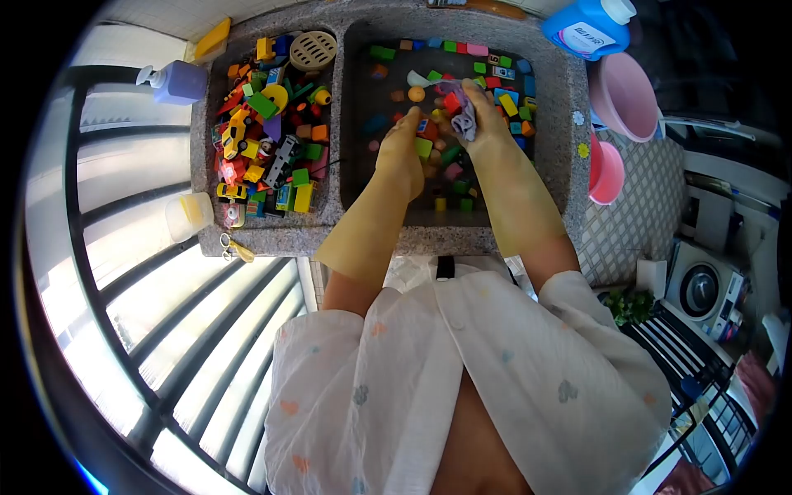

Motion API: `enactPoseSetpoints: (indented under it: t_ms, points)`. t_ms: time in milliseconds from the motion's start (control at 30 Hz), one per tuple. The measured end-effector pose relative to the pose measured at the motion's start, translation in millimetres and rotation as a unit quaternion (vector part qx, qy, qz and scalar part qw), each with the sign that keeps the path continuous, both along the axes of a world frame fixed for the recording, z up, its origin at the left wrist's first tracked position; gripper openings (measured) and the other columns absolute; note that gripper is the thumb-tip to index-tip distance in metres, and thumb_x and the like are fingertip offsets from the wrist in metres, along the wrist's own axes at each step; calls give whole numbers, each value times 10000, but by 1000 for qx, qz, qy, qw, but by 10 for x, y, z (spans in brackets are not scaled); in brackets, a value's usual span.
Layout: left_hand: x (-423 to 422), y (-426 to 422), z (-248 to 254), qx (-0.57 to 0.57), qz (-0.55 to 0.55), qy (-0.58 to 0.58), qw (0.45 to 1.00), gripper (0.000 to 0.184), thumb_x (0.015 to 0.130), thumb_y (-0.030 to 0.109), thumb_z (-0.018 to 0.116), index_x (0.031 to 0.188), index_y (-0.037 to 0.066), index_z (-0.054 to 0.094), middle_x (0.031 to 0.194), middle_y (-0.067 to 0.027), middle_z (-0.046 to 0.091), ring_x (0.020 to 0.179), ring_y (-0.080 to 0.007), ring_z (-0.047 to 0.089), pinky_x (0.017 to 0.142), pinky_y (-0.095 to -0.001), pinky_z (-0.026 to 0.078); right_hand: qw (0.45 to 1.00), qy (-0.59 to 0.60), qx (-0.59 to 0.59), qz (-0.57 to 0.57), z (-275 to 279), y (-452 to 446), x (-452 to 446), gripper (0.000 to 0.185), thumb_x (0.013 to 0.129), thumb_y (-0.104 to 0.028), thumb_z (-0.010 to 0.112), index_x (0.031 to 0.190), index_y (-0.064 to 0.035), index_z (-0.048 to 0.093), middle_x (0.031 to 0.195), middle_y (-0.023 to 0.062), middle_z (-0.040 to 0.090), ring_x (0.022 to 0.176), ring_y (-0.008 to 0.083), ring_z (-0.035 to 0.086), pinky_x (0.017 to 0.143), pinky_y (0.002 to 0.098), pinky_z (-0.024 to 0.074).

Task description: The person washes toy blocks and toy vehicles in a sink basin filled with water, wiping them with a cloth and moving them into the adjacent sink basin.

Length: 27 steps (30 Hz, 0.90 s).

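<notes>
Both my hands wear long yellowish gloves and are over the right basin (357, 107) of a stone sink, which holds dark water and many floating toy blocks. My right hand (487, 124) is closed on a crumpled greyish-purple cloth (465, 120), its fingers curled at the cloth's edge. A red block (452, 103) sits against the cloth's left side. My left hand (401, 148) is held palm inward with fingers stretched forward, apart from the cloth. Just right of its fingers are a red-and-blue block (426, 129) and a green block (423, 148). Its fingertips are partly hidden.
The left basin is heaped with toys, including a yellow car (236, 134) and a beige drain cover (313, 51). Around the sink stand a purple pump bottle (177, 82), a blue detergent bottle (587, 31) and a pink basin (624, 97). Scissors (235, 247) lie on the front ledge.
</notes>
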<state>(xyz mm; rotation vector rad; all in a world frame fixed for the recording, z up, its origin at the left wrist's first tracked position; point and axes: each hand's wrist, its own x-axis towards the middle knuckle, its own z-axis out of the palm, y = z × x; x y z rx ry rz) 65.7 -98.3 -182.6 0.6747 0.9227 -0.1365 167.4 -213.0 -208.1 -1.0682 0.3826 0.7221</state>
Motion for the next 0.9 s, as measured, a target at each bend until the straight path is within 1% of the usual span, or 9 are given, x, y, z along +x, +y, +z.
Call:
enactPoseSetpoints:
  t_ms: [100, 267, 400, 500, 567, 700, 767, 800, 900]
  points:
    - [31, 92, -130, 12, 22, -21, 999, 341, 1067, 428, 521, 1023, 106, 623, 796, -21, 678, 664, -140, 619, 589, -281, 489, 999, -12, 41, -31, 112, -88, -116, 364, 1001, -330, 679, 1247, -66, 632, 1109, 95, 727, 982, 216, 716, 829, 358, 580]
    - [78, 122, 49, -123, 113, -91, 982, 159, 1048, 268, 597, 1045, 110, 618, 921, -41, 691, 707, -133, 620, 615, -264, 486, 991, -15, 121, 47, 133, -228, -154, 325, 987, -371, 698, 1125, -78, 663, 1033, 113, 750, 859, 229, 745, 688, 335, 610]
    - [71, 89, -59, -39, 113, -109, 987, 104, 1034, 203, 616, 1084, 112, 618, 952, -44, 681, 742, -135, 622, 608, -267, 487, 988, -70, 119, 69, 169, -246, -228, 396, 996, -390, 677, 1212, -58, 665, 1053, 57, 729, 877, 174, 702, 768, 308, 566]
    - [79, 114, -153, -57, 97, -113, 987, 120, 1039, 205, 606, 1111, 110, 610, 942, -47, 684, 751, -134, 620, 590, -264, 477, 992, -97, 71, 45, 469, -120, -382, 380, 998, -390, 682, 1188, -62, 665, 1050, 51, 718, 836, 159, 686, 741, 299, 566]
    - [120, 117, -198, -153, 143, -52, 976, 218, 1040, 172, 591, 1219, 62, 646, 1113, -60, 687, 964, -141, 634, 811, -242, 523, 997, -66, -26, 37, 631, -72, -457, 372, 997, -378, 694, 1185, -58, 661, 1067, 44, 704, 865, 136, 664, 732, 302, 556]
    - [49, 49, -9, -163, 111, -105, 975, 300, 1012, 90, 626, 1307, 37, 611, 1200, -85, 666, 1103, -196, 643, 922, -284, 539, 963, -192, -177, 69, 478, -119, -325, 437, 969, -362, 735, 1219, -13, 649, 1085, 53, 685, 930, 138, 640, 807, 303, 538]
    - [-95, -29, 127, 190, -118, -211, 951, 427, 973, -20, 642, 1390, 10, 555, 1296, -94, 630, 1225, -224, 610, 1024, -319, 509, 969, -161, -178, 55, 490, -112, -276, 453, 969, -391, 718, 1230, -27, 650, 1100, 75, 698, 968, 191, 659, 864, 336, 534]
    - [-99, -44, 274, 251, -146, -226, 930, 544, 910, -118, 666, 1419, 14, 528, 1350, -75, 604, 1244, -194, 599, 1031, -297, 496, 945, -177, -266, 70, 494, -101, -239, 449, 976, -402, 697, 1237, -39, 649, 1104, 93, 703, 976, 219, 667, 873, 352, 530]
    - [-136, -106, -9, 248, -91, -214, 941, 439, 965, -25, 636, 1390, 48, 559, 1259, -50, 646, 1194, -195, 615, 1019, -338, 528, 884, -196, -408, 113, 528, -133, -215, 495, 976, -477, 655, 1249, -65, 646, 1143, 144, 712, 1023, 299, 683, 905, 395, 518]
